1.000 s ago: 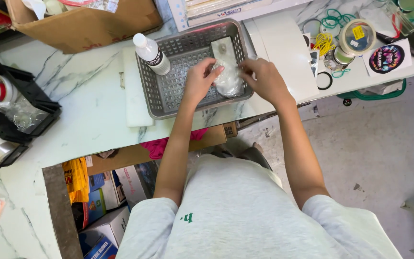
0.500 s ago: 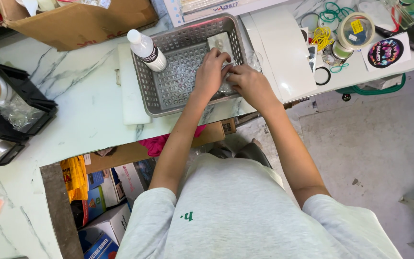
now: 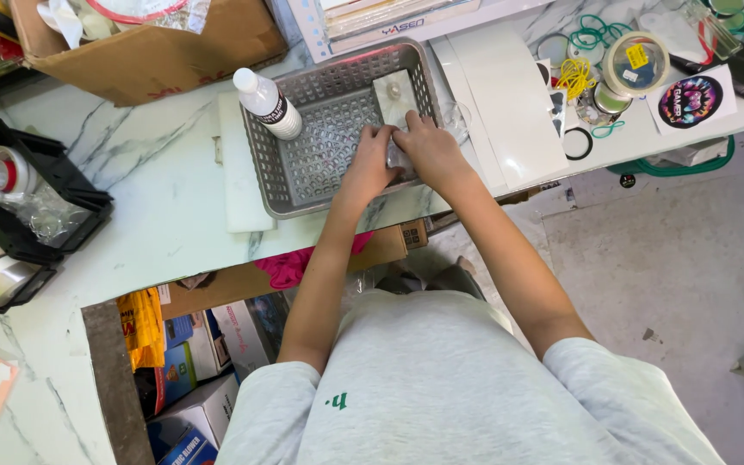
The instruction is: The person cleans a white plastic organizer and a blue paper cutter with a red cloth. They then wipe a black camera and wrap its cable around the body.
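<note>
Head view. Left hand [image 3: 370, 162] and right hand [image 3: 428, 148] meet inside the grey perforated basket [image 3: 279, 176] on the marble counter [image 3: 157, 224], fingers pinched together on a small clear packet [image 3: 397, 157]. White squeeze bottle [image 3: 269, 104] stands at the basket's far-left corner.

Grey perforated plastic basket [image 3: 303, 172], glossy marble-patterned counter [image 3: 157, 215], matt cardboard box [image 3: 157, 60]

White bottle [image 3: 267, 103] with dark label left of my basket. Brown carton [image 3: 152, 52] top left. Round dark sticker [image 3: 691, 100] on white card, right. Coloured boxes [image 3: 204, 362] under counter.
</note>
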